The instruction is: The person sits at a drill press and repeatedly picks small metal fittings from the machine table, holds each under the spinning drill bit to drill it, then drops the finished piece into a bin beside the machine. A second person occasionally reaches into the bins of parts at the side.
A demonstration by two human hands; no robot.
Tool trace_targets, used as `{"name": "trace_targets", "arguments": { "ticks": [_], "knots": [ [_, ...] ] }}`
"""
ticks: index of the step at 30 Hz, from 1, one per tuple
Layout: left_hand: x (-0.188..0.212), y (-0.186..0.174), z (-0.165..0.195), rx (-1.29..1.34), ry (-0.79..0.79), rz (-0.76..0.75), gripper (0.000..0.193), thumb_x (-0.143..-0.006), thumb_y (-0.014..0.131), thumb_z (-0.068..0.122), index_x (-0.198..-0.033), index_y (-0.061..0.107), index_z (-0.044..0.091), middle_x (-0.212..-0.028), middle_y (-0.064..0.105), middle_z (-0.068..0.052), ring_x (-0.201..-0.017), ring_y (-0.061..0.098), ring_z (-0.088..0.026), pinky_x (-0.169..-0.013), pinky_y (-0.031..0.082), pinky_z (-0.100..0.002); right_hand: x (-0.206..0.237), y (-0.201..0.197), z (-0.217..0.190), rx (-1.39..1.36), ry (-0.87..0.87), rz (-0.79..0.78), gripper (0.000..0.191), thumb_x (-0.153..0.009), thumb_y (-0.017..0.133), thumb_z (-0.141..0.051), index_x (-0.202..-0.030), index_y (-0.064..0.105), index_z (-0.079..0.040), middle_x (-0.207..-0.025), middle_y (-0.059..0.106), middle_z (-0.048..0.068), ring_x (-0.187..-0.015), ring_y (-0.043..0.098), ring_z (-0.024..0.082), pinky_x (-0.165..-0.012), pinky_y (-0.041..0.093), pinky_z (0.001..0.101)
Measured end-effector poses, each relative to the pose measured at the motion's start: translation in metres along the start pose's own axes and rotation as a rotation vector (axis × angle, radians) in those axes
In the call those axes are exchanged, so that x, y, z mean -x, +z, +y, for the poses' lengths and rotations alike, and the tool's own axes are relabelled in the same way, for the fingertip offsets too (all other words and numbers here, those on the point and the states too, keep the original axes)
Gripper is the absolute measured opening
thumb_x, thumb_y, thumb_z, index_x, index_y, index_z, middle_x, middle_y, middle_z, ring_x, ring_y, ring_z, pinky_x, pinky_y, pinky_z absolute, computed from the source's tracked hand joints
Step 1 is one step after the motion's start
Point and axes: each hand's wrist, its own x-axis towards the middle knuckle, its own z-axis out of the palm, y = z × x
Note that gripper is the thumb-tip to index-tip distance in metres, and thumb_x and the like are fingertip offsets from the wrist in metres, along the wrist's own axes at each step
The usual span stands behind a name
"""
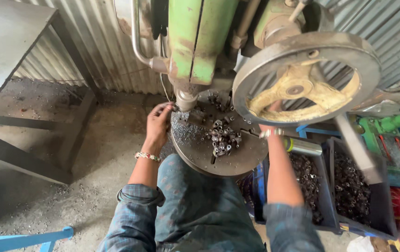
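Note:
I sit at a worn green press machine (200,42) with a round steel work table (237,161). My left hand (159,122) reaches to the table's left edge, fingertips pinched near the ram tip (186,100), apparently on a small metal piece. My right hand (267,128) is raised behind the large grey flywheel (302,77), mostly hidden by its rim; what it grips cannot be seen. A heap of small metal rings (223,137) lies in the middle of the table, amid metal shavings.
Dark bins of metal parts (349,186) stand at the right beside my knee. A green and blue bench with tools (391,140) is further right. A grey metal table (8,51) stands at the left, a blue frame (22,238) at the bottom left. Corrugated sheet wall behind.

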Motion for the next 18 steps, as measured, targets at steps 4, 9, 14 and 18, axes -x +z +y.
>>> {"name": "trace_targets", "arguments": {
  "ticks": [4,9,14,18],
  "knots": [
    [-0.008,-0.021,0.012,0.061,0.092,0.195,0.013,-0.097,0.075,0.026,-0.093,0.072,0.014,-0.067,0.056,0.006,-0.045,0.036,-0.003,-0.039,0.026,-0.023,0.072,-0.040,0.010,-0.130,0.010,0.019,0.061,-0.081,0.087,-0.026,-0.124,0.051,-0.002,-0.094,0.067,0.017,-0.084,0.069,0.039,-0.076,0.055,0.0465],
    [-0.016,-0.010,-0.010,0.037,0.061,0.219,0.022,-0.094,0.080,0.020,-0.083,0.063,0.010,-0.067,0.054,0.005,-0.052,0.041,-0.004,-0.045,0.028,-0.024,0.088,-0.065,0.003,-0.209,0.049,-0.070,0.056,-0.083,0.086,-0.016,-0.116,0.044,0.000,-0.086,0.062,0.012,-0.076,0.065,0.033,-0.070,0.052,0.0430],
    [-0.015,0.017,-0.025,0.073,0.105,0.247,0.021,-0.093,0.077,0.017,-0.081,0.065,0.004,-0.068,0.063,0.003,-0.060,0.052,-0.006,-0.053,0.040,-0.024,0.083,-0.065,-0.004,-0.189,0.020,-0.023,0.058,-0.079,0.087,-0.015,-0.115,0.045,0.000,-0.085,0.061,0.012,-0.076,0.065,0.034,-0.070,0.052,0.0447],
    [-0.019,0.017,-0.016,-0.270,0.182,0.300,0.019,-0.092,0.079,0.018,-0.084,0.069,0.004,-0.070,0.067,0.002,-0.061,0.057,-0.004,-0.055,0.044,-0.022,0.083,-0.065,-0.003,-0.222,0.028,-0.030,0.058,-0.080,0.087,-0.015,-0.116,0.045,0.000,-0.086,0.061,0.012,-0.076,0.065,0.033,-0.072,0.053,0.0445]
  ]
}}
